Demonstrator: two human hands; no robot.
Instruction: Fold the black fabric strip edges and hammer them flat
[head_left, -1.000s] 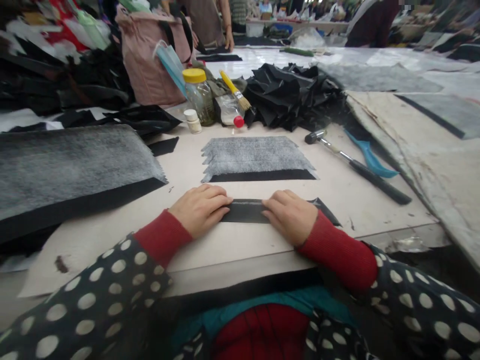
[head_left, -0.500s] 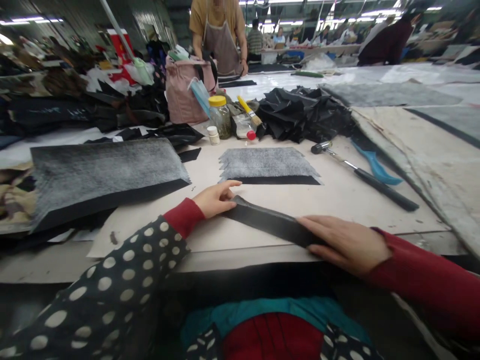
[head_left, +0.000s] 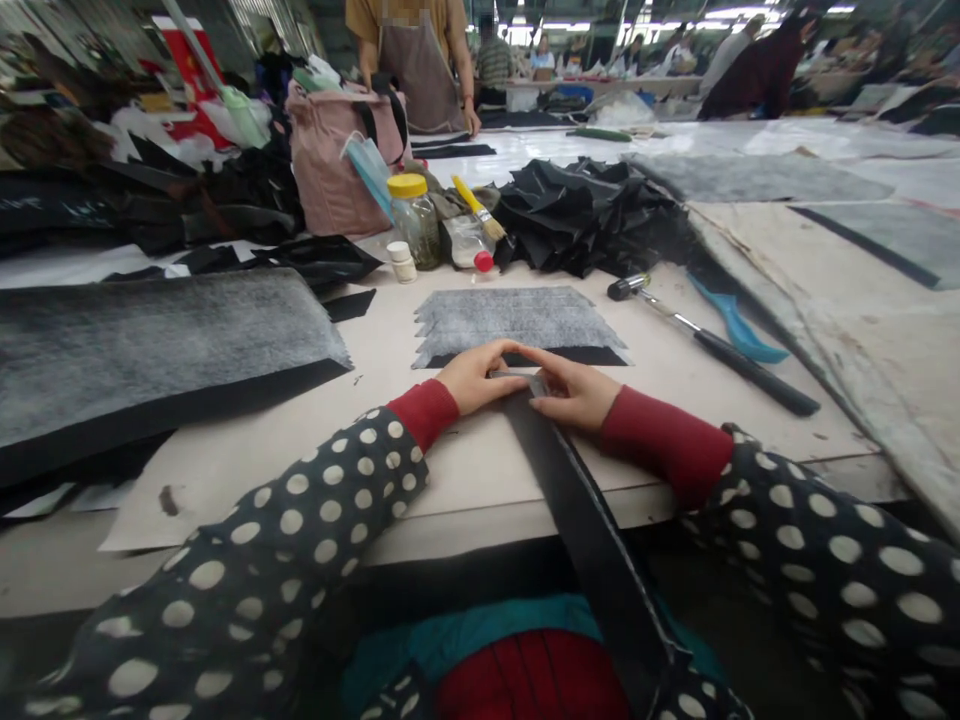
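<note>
A long black leather-like strip [head_left: 574, 500] runs from the tabletop over its front edge and down towards my lap. Its far end is held between both hands. My left hand [head_left: 484, 378] pinches the left side of that end, thumb on top. From the right, my right hand [head_left: 574, 388] grips the same end, its fingertips meeting those of the left. A grey edge shows folded up between the thumbs. Just beyond the hands lies a fanned stack of grey-backed strips [head_left: 517, 318] with a black front border, partly covered by my fingers.
On the left lies a larger grey-backed stack [head_left: 172, 350]. A hammer [head_left: 720, 345] and a blue curved tool [head_left: 739, 318] rest at right. Behind are a yellow-lidded jar [head_left: 415, 222], a white bottle [head_left: 402, 262], a brush [head_left: 478, 208], black scraps [head_left: 592, 215] and a pink bag [head_left: 337, 160]. A person [head_left: 420, 70] stands across the table.
My right hand has moved left along the strip to meet my left hand at its far end. The strip has swung round and now hangs towards me. The view has shifted slightly right.
</note>
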